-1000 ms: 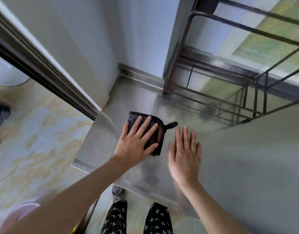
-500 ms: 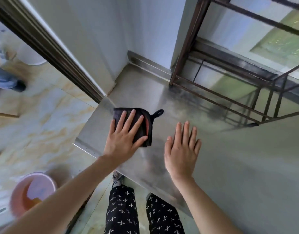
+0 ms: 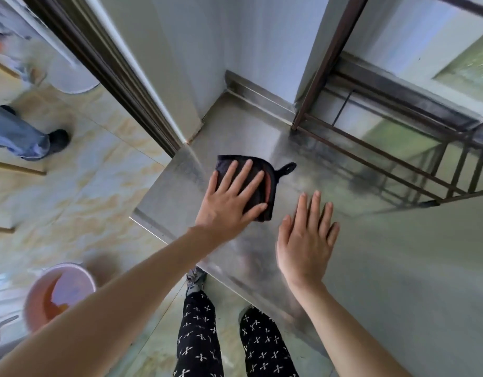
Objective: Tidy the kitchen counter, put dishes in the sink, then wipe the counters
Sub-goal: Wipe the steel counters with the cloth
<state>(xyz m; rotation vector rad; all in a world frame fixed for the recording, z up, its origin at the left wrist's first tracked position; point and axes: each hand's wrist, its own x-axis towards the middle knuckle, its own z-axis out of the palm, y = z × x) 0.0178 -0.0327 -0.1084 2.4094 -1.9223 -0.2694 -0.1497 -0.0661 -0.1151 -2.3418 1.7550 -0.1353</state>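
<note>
Pressing with straight, spread fingers, the left hand point(image 3: 229, 205) lies flat on the dark folded cloth with a small loop point(image 3: 273, 194). The cloth is near the left end of the shiny stainless steel counter point(image 3: 398, 268), between its front edge and the wall corner. The right hand point(image 3: 305, 240) rests open, palm down, on the counter just beside the cloth, not touching it.

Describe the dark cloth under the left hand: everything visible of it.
The folded black fabric cloth lies flat on the brushed steel counter near its left corner. It looks soft and thick, with a reddish strip showing along its right fold and a small black hanging loop sticking out to the upper right. The left hand presses on it, fingers straight and spread, covering most of it.
</note>
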